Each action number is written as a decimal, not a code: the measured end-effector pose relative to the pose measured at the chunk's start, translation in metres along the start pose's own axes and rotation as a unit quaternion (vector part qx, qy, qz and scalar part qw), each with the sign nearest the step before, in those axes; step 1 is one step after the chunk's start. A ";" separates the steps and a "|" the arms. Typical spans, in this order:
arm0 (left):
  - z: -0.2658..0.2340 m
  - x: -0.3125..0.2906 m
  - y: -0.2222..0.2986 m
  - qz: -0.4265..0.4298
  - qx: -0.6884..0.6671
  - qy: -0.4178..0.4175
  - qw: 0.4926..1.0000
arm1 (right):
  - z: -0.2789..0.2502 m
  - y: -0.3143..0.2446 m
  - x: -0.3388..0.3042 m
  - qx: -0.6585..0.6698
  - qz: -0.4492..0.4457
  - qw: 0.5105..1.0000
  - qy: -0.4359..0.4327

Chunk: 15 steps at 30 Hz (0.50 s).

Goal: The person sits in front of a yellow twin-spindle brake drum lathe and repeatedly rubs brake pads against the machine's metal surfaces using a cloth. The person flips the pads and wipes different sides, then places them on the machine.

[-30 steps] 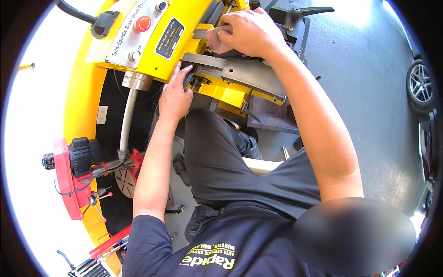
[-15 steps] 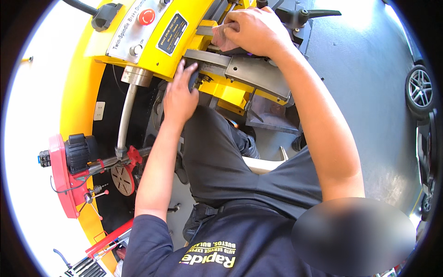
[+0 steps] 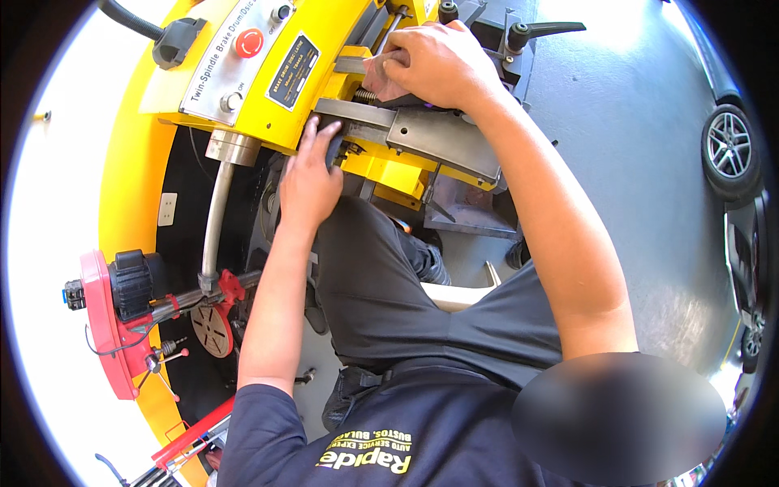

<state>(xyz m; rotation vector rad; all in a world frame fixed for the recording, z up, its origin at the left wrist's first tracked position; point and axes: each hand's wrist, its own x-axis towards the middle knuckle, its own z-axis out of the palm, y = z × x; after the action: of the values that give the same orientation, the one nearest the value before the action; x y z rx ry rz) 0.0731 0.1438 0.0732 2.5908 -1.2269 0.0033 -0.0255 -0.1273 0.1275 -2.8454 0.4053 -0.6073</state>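
A yellow brake lathe point(image 3: 280, 120) stands in front of me. My right hand point(image 3: 446, 66) is closed on a crumpled brownish-pink cloth point(image 3: 385, 75) and rests over the far side of the lathe's metal slide point(image 3: 442, 140). The cloth lies above a coiled screw and beside a flat steel bar. At the near edge of the slideway point(image 3: 357, 112) my left hand point(image 3: 312, 185) has its fingers up against the metal. Between its thumb and fingers sits a dark flat piece point(image 3: 334, 148), too covered to name. The palm side of both hands is hidden.
A red stop button point(image 3: 248, 43) and knobs sit on the lathe's panel. Black clamp levers point(image 3: 552, 31) stick out at the far right. A red drill press point(image 3: 109, 325) stands at left. Beneath me is a pale stool point(image 3: 454, 296); a car wheel point(image 3: 730, 146) shows at right.
The whole view has shifted slightly, so the lathe appears a little farther left. Both hands keep their places on the machine, with the left fingers slightly changed.
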 end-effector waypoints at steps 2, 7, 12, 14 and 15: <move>0.003 0.012 -0.011 0.018 0.016 0.026 0.999 | -0.013 -0.001 0.001 0.009 0.011 1.000 -0.027; -0.003 -0.002 0.017 -0.023 -0.014 -0.028 0.999 | -0.007 0.004 -0.001 0.014 0.014 1.000 0.002; 0.015 0.004 -0.003 -0.008 -0.013 0.030 0.999 | -0.006 0.003 -0.003 0.031 0.002 0.999 0.017; 0.014 -0.010 0.015 -0.025 -0.036 0.009 0.999 | -0.010 0.002 -0.002 0.034 -0.001 0.999 0.006; 0.011 -0.017 0.019 0.002 -0.046 0.016 0.999 | -0.008 0.000 -0.001 0.038 -0.004 0.999 0.019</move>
<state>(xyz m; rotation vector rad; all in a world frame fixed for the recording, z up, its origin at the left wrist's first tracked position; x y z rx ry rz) 0.0463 0.1423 0.0658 2.5010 -1.1915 -0.0092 -0.0302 -0.1278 0.1346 -2.7698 0.3683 -0.6645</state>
